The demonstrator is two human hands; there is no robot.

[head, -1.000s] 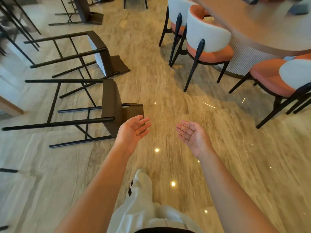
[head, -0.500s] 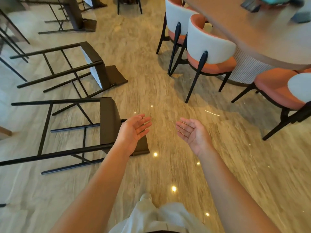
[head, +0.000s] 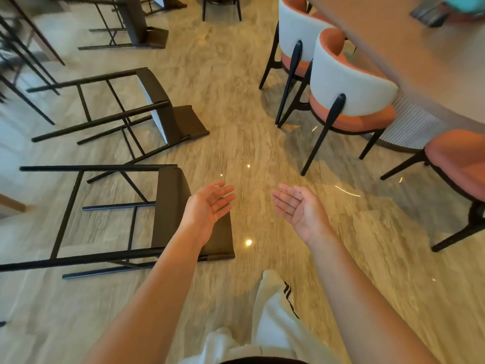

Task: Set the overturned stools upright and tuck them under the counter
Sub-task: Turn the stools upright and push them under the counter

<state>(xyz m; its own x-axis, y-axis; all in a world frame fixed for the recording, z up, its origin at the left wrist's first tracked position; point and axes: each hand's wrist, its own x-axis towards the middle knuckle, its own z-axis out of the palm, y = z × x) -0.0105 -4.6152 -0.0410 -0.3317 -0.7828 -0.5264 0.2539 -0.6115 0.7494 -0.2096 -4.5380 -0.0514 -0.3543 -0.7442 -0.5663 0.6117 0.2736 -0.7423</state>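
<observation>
Closing in on the nearest stool (head: 170, 206), both hands empty
I have stepped nearer: my left hand (head: 210, 207), palm up and fingers loose, now hangs over that stool's seat, my right hand (head: 301, 210) equally slack to its right. It lies on its side, the second stool (head: 168, 119) beyond it too; lifting comes next

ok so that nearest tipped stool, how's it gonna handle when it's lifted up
The nearest stool is probably rigid, since its frame is thin dark bars with crossbraces. Its long legs likely make it awkward and tip-prone once upright. The glossy floor may let the feet slide while pivoting.
</observation>
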